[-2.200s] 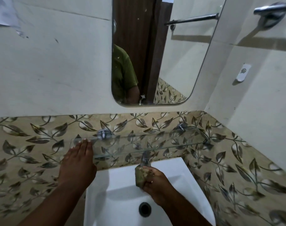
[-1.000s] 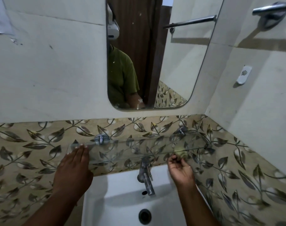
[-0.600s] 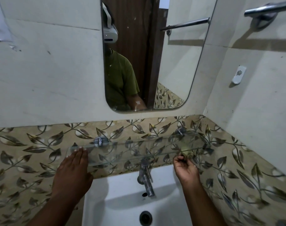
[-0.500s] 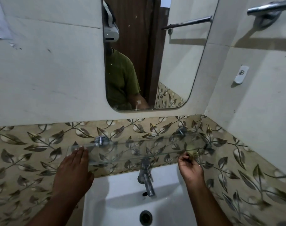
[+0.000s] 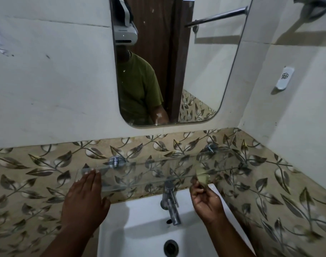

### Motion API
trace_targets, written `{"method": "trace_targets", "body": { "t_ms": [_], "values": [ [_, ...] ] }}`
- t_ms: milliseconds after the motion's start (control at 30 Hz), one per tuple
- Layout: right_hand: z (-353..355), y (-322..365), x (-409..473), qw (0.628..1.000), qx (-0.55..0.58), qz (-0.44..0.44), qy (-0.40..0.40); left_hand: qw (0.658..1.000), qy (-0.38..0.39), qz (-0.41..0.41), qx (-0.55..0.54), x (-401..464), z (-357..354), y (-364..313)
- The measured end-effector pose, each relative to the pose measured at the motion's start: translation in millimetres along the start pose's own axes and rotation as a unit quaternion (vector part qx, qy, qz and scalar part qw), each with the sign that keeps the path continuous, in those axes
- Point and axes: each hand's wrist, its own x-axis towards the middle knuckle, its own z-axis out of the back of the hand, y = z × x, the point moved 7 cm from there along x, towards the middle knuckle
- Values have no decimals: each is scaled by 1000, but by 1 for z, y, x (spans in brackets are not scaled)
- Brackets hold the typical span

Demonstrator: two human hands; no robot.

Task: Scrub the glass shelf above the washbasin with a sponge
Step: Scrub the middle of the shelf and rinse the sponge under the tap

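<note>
A clear glass shelf (image 5: 151,170) runs along the leaf-patterned tiles on two chrome brackets, above the white washbasin (image 5: 145,216). My left hand (image 5: 85,199) lies flat on the shelf's left end, fingers together. My right hand (image 5: 205,200) is under the shelf's front edge right of the middle, palm up. Its fingertips hold a small yellow-green sponge (image 5: 202,177) against the glass. Part of the sponge shows through the shelf.
A chrome tap (image 5: 170,203) rises from the basin just left of my right hand, with the drain (image 5: 170,246) below. A mirror (image 5: 169,60) hangs above the shelf. The side wall on the right carries a white hook (image 5: 284,77) and a towel bar.
My right hand rose from the basin with the sponge to the shelf's right part, slid right, then came back left toward the tap. My left hand stayed flat on the left end.
</note>
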Motion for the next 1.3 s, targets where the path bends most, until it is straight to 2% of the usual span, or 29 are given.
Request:
{"method": "trace_targets", "body": {
  "t_ms": [100,233,300,400,433,467,567,667,733,767,800,900,967,1100,1167,1200,1267,1300],
  "values": [
    [23,38,-12,999,-47,13,-2,1000,-2,7,-1,1,-1,0],
    [42,96,-10,978,-178,87,-67,1000,-9,14,-3,1,-1,-1],
    [44,105,-4,946,-291,96,-108,1000,-12,15,-3,1,0,-2],
    [42,105,14,872,-450,101,-164,1000,-16,15,0,1,-1,-3],
    [42,108,21,830,-513,115,-186,1000,-18,17,1,2,-1,-3],
    [39,113,28,773,-586,134,-203,1000,-19,19,4,2,0,-2],
    [22,129,44,560,-772,189,-234,1000,-18,22,9,2,1,-5],
    [38,134,64,385,-879,181,-213,999,-18,29,8,1,0,-4],
    [52,127,70,283,-910,219,-209,999,-18,30,11,1,0,-3],
    [56,122,67,261,-912,232,-215,999,-17,31,13,1,-1,-3],
    [57,113,60,252,-916,232,-209,999,-15,31,14,0,-1,-2],
    [65,98,49,261,-920,222,-190,999,-13,30,16,-2,0,-4],
    [68,92,46,283,-921,218,-155,999,-13,31,19,-3,0,-4],
    [61,95,42,307,-911,218,-170,999,-21,31,13,-2,2,-3],
    [67,99,40,333,-898,233,-171,999,-23,27,14,-3,1,-3],
    [73,103,38,324,-899,240,-168,999,-19,26,18,-3,-1,-4],
    [74,96,32,355,-884,281,-120,999,-9,26,24,-3,-3,-2],
    [77,99,36,433,-857,247,-129,999,-5,17,27,-2,-4,-2]
  ]
}}
